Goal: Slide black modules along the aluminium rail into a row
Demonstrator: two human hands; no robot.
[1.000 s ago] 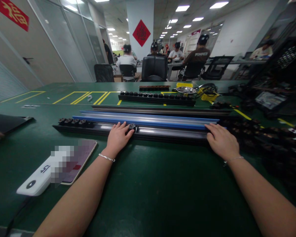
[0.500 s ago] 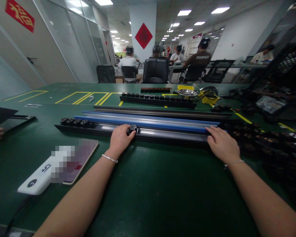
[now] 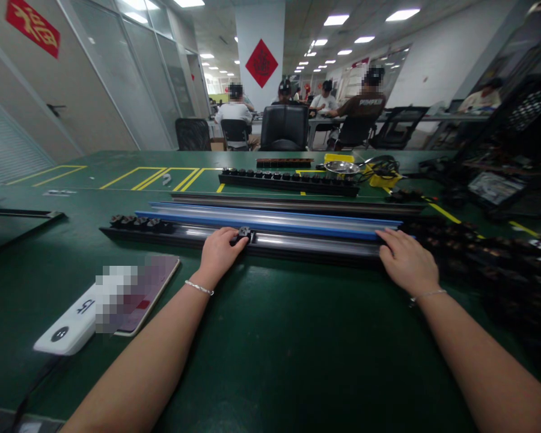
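Note:
A long black rail (image 3: 315, 245) with a shiny inner channel lies crosswise on the green table. My left hand (image 3: 219, 251) is closed, thumb and fingers around a small black block (image 3: 244, 234) seated in that channel. My right hand (image 3: 408, 261) grips the rail near its right end, fingertips over the far edge beside the blue rail (image 3: 270, 221) and thumb on the near side. Several similar black blocks (image 3: 135, 222) stand in a row at the rail's left end. Behind the blue rail is another dark rail (image 3: 297, 205).
A heap of dark parts (image 3: 491, 258) lies at the right. Farther back are a filled black rail (image 3: 288, 181), a metal bowl (image 3: 341, 168) and cables. At the left lie a white device (image 3: 67, 331), a phone (image 3: 155, 288) and a dark frame (image 3: 22, 222). People sit in the background.
Another person's hand and a dark sheet at the left edge have gone out of view. My two hands stay in nearly the same place on the rail.

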